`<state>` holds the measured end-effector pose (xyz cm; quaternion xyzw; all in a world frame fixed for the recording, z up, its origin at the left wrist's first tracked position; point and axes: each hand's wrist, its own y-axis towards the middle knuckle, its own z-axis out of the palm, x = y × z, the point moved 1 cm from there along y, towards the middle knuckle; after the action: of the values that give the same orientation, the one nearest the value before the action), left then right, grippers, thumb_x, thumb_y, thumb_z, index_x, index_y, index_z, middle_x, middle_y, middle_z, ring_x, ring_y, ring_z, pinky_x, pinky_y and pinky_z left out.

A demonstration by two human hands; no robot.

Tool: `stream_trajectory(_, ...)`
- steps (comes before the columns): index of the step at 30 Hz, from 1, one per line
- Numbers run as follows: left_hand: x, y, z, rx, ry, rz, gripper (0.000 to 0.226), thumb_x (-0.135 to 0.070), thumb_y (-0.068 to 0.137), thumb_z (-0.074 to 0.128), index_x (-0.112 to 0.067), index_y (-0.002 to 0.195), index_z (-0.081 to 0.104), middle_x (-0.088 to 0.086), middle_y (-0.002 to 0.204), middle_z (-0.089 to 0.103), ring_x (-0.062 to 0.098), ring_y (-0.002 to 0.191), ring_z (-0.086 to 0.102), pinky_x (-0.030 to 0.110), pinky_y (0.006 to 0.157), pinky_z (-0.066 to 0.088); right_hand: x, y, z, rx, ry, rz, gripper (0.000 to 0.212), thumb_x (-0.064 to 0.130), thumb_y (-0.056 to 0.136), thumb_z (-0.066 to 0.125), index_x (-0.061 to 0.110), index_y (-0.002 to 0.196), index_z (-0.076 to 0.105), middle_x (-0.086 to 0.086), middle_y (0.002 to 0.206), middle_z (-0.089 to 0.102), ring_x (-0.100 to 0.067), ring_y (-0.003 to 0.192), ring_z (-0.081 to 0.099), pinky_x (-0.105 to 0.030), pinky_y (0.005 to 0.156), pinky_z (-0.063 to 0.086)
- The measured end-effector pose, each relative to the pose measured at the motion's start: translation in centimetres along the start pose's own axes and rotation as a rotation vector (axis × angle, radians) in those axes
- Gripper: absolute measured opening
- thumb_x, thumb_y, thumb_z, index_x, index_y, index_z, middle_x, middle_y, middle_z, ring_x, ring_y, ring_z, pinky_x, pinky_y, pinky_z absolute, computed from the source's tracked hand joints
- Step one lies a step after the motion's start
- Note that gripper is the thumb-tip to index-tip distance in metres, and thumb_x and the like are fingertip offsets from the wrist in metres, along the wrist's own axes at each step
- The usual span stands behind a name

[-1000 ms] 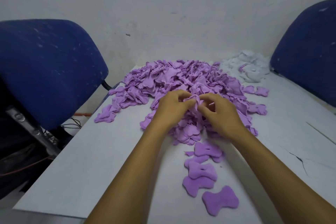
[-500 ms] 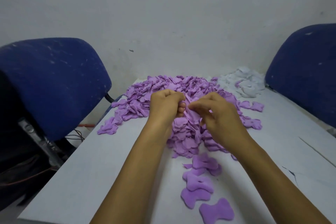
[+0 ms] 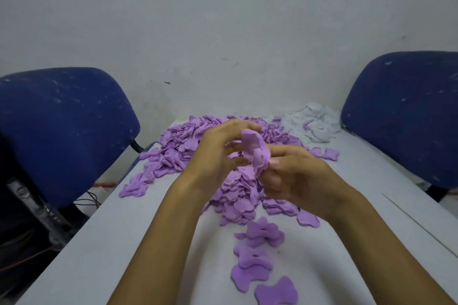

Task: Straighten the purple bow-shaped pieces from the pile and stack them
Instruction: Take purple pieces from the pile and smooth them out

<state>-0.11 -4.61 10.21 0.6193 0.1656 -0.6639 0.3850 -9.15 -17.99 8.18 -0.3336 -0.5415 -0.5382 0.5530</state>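
Left hand [image 3: 218,153]: raised above the pile, fingers curled round the far side of a bunch of purple pieces [image 3: 255,150].
Right hand [image 3: 295,181]: thumb and fingers pinch the near edge of the same bunch.
Pile [image 3: 198,146]: purple bow shapes heaped mid-table, under both hands.
Flattened pieces [image 3: 255,257]: overlapping in a row on the near table [image 3: 111,242].
White scraps [image 3: 312,126]: far right corner.
Blue chairs [image 3: 59,126]: one either side.
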Motion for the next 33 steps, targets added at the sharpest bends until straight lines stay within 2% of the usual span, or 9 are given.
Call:
stream_trajectory(2,0.0,-0.4,0.1,0.134,-0.118,0.046,0.035,-0.037,0.090,0.050,-0.011,0.101,0.070,0.000,0.087,0.069,0.011,0.081,0.065,0.025,0.067,0.053,0.0,-0.1,-0.1,0.058,0.118,-0.033,0.020,0.019,0.074,0.071,0.007,0.087,0.062,-0.001,0.060,0.043,-0.012,0.054,0.035,-0.023,0.050,0.024)
stream_trajectory(3,0.2,-0.4,0.1,0.165,-0.126,0.094,0.034,-0.036,0.086,0.054,-0.010,0.103,0.069,0.000,0.090,0.070,0.011,0.082,0.066,0.024,0.069,0.054,0.0,-0.1,0.0,0.084,0.156,-0.049,0.023,0.021,0.072,0.077,0.008,0.085,0.063,0.000,0.061,0.045,-0.011,0.055,0.037,-0.021,0.049,0.028)
stream_trajectory(7,0.1,-0.7,0.2,0.127,-0.024,0.211,0.017,-0.019,0.068,0.075,-0.013,0.082,0.069,0.000,0.075,0.066,0.014,0.069,0.060,0.024,0.065,0.052,-0.2,-0.1,0.1,0.000,0.189,-0.075,0.033,0.016,0.081,0.069,-0.001,0.106,0.057,0.002,0.059,0.054,-0.006,0.052,0.049,-0.015,0.047,0.041)
stream_trajectory(10,0.0,-1.0,-0.2,0.163,-0.012,0.139,0.017,-0.015,0.076,0.068,-0.003,0.087,0.062,0.004,0.075,0.063,0.017,0.066,0.059,0.025,0.062,0.052,-0.2,-0.1,0.1,-0.083,0.061,-0.118,0.012,0.011,0.085,0.062,0.007,0.094,0.070,0.003,0.062,0.062,-0.003,0.053,0.056,-0.012,0.051,0.044)
stream_trajectory(15,-0.2,-1.6,-0.1,0.119,0.080,0.211,0.008,-0.025,0.079,0.069,-0.019,0.077,0.064,0.000,0.070,0.059,0.018,0.061,0.052,0.029,0.057,0.045,0.2,-0.2,0.3,-0.182,-0.233,-0.211,0.015,0.025,0.078,0.072,0.022,0.091,0.078,-0.002,0.070,0.067,-0.008,0.057,0.051,-0.022,0.049,0.030)
stream_trajectory(18,-0.1,-1.7,-0.2,0.067,0.116,0.266,0.013,-0.026,0.080,0.066,-0.014,0.079,0.059,0.000,0.066,0.057,0.019,0.058,0.050,0.033,0.055,0.043,0.5,-0.3,0.9,-0.245,-0.391,-0.304,0.006,0.018,0.081,0.075,0.021,0.086,0.078,-0.007,0.072,0.073,-0.005,0.053,0.056,-0.014,0.046,0.035)
stream_trajectory(23,-0.2,-1.9,-0.3,0.052,0.159,0.315,0.011,-0.023,0.085,0.065,-0.015,0.080,0.060,0.005,0.070,0.058,0.016,0.059,0.049,0.026,0.054,0.043,0.6,-0.3,1.9,-0.495,-0.636,-0.507,0.006,0.011,0.084,0.075,0.014,0.083,0.070,-0.001,0.064,0.072,-0.014,0.060,0.070,-0.019,0.050,0.049)
stream_trajectory(28,-0.2,-2.0,0.5,0.019,0.192,0.398,0.010,-0.002,0.091,0.058,-0.005,0.081,0.055,0.000,0.063,0.052,0.015,0.057,0.046,0.026,0.054,0.042,0.1,0.3,2.3,-0.723,-0.679,-0.540,0.013,0.000,0.084,0.069,0.011,0.078,0.064,-0.005,0.055,0.065,-0.021,0.054,0.066,-0.041,0.055,0.056)
stream_trajectory(33,-0.3,-2.3,1.7,0.034,0.242,0.425,0.015,0.005,0.090,0.057,-0.004,0.078,0.058,0.004,0.061,0.050,0.016,0.058,0.042,0.025,0.052,0.036,-0.2,1.2,2.0,-0.973,-0.724,-0.505,0.022,0.000,0.079,0.067,0.014,0.065,0.056,-0.004,0.050,0.055,-0.023,0.049,0.051,-0.038,0.053,0.048)
